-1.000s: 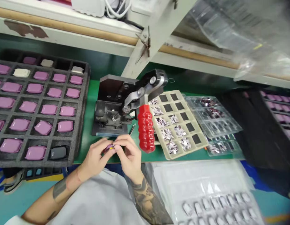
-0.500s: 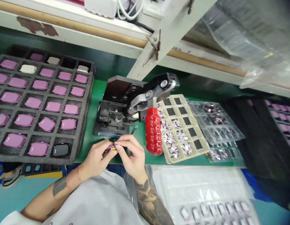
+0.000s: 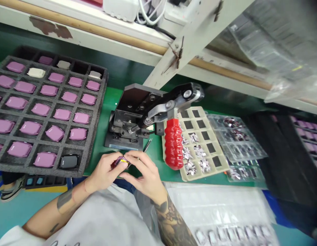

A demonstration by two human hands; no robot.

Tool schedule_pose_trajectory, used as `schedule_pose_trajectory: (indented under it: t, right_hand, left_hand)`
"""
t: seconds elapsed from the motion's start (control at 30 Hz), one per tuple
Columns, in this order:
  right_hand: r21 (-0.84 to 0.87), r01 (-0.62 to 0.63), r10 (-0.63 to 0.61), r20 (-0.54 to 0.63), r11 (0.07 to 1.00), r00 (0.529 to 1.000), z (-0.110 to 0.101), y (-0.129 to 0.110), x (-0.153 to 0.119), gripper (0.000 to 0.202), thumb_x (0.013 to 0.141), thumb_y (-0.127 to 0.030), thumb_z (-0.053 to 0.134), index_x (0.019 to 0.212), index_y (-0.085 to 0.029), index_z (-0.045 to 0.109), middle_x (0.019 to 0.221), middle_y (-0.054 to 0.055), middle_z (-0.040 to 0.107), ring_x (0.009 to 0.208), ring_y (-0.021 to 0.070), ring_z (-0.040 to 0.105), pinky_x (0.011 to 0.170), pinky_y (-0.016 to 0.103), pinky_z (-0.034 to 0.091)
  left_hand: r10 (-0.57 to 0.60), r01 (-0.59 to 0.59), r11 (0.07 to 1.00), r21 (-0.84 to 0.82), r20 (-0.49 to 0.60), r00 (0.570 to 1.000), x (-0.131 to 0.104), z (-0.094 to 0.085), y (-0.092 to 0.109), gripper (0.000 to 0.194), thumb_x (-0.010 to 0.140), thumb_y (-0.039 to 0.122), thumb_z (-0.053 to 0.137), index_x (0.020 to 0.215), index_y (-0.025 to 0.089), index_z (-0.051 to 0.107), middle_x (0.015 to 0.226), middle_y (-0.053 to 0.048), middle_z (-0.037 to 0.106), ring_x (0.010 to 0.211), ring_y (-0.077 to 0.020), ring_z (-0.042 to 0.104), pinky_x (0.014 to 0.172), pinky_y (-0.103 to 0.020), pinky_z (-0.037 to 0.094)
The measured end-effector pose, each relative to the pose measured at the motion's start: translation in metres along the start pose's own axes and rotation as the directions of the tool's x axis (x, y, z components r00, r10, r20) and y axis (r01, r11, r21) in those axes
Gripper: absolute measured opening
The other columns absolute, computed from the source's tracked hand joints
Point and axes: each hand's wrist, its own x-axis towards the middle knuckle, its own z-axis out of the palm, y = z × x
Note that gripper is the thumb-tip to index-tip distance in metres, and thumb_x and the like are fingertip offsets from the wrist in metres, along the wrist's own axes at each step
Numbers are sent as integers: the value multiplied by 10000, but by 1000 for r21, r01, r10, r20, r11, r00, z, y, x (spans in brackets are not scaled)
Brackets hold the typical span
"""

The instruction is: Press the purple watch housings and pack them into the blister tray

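Observation:
A small purple watch case (image 3: 118,162), with yellow showing inside it, sits in my left hand (image 3: 104,171), pinched between thumb and fingers. My right hand (image 3: 144,174) is curved around its right end, fingertips on the upper edge and thumb below; the exact contact there is partly hidden. Just beyond my hands stands a black toggle-clamp fixture (image 3: 125,128) with a red ribbed handle (image 3: 173,145). A pair of tweezers (image 3: 147,145) lies on the green bench beside the fixture's base.
At left, a grey foam tray (image 3: 89,150) holds purple, pale and black watch cases. Right of the handle, a cream compartment tray (image 3: 184,176) contains small shiny parts and black squares. Clear plastic trays (image 3: 235,136) lie farther right. A white post (image 3: 171,61) and shelf rise behind.
My right thumb has come away from the watch case's yellow side and dropped lower, and the right fingers have spread. The case is tilted so more of its inside shows. The view has shifted slightly.

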Motion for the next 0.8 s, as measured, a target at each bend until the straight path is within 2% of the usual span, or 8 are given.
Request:
schedule_pose_trajectory:
  t: [0.13, 0.23, 0.37, 0.47, 0.57, 0.63, 0.73, 0.8]
  right_hand:
    - [-137, 129, -127, 21, 982, 992, 4, 4, -3, 500, 1015, -213, 788, 1494, -265, 657, 1268, 128, 804, 1162, 294, 784, 992, 484, 690]
    - [-167, 185, -176, 66, 969, 982, 6, 5, -3, 507, 1026, -212, 766, 1514, -282, 649, 1267, 123, 816, 1151, 305, 790, 991, 503, 691]
    - [-120, 162, -167, -34, 979, 985, 6, 7, -8, 557, 1012, -211, 774, 1544, -298, 634, 1264, 122, 807, 1140, 300, 795, 966, 491, 693]
    - [-116, -25, -2, -230, 993, 973, 2, 7, -21, 590, 995, -214, 787, 1554, -326, 636, 1384, 136, 752, 1245, 311, 763, 1043, 507, 676]
    - [-52, -246, 197, -452, 968, 870, -6, 2, -50, 473, 1012, -192, 746, 1468, -306, 690, 1237, 119, 774, 1138, 284, 775, 997, 481, 679]
    - [-13, -323, 276, -488, 946, 828, -12, -5, -77, 341, 1043, -180, 691, 1365, -287, 727, 1081, 80, 788, 997, 238, 779, 912, 417, 677]
    - [-34, -434, 363, -493, 900, 791, -24, -12, -130, 226, 1077, -204, 646, 1279, -257, 735, 1019, 56, 794, 906, 189, 763, 849, 343, 653]
    - [-110, -593, 456, -532, 798, 714, -39, -14, -173, 203, 1095, -236, 618, 1267, -235, 726, 1059, 65, 797, 932, 179, 757, 878, 333, 638]
  left_hand:
    - [25, -25, 1000, -14, 1, 1000, 0, -2, -2, 427, 1135, 478, 563, 807, 203, 550, 740, 31, 533, 681, -141, 446, 659, -291, 344]
    - [51, -51, 999, 15, 15, 999, -2, -2, -3, 426, 1135, 466, 565, 800, 205, 547, 737, 27, 540, 680, -143, 451, 658, -294, 353]
    - [103, -100, 991, 84, -28, 994, -3, -1, -3, 311, 1121, 399, 627, 891, 195, 670, 784, 3, 620, 700, -153, 529, 676, -294, 421]
    - [158, -151, 982, 110, -61, 986, -4, -1, -6, 165, 1103, 337, 673, 1133, 208, 772, 1008, -67, 778, 892, -206, 712, 818, -322, 547]
    - [127, -118, 990, 80, -118, 985, -8, 3, -11, 158, 1092, 286, 693, 1238, 235, 729, 1201, -100, 825, 1100, -242, 786, 987, -375, 598]
    - [119, -113, 993, 45, -160, 980, -11, 6, -14, 165, 1069, 272, 729, 1226, 234, 698, 1286, -118, 818, 1198, -266, 787, 1087, -434, 597]
    - [162, -153, 987, 54, -231, 959, -13, 7, -20, 228, 979, 284, 846, 1155, 211, 721, 1288, -124, 808, 1218, -303, 781, 1162, -516, 582]
    - [141, -130, 990, 58, -259, 956, -13, 2, -27, 319, 931, 283, 900, 1188, 199, 733, 1236, -97, 803, 1132, -283, 789, 1139, -503, 605]
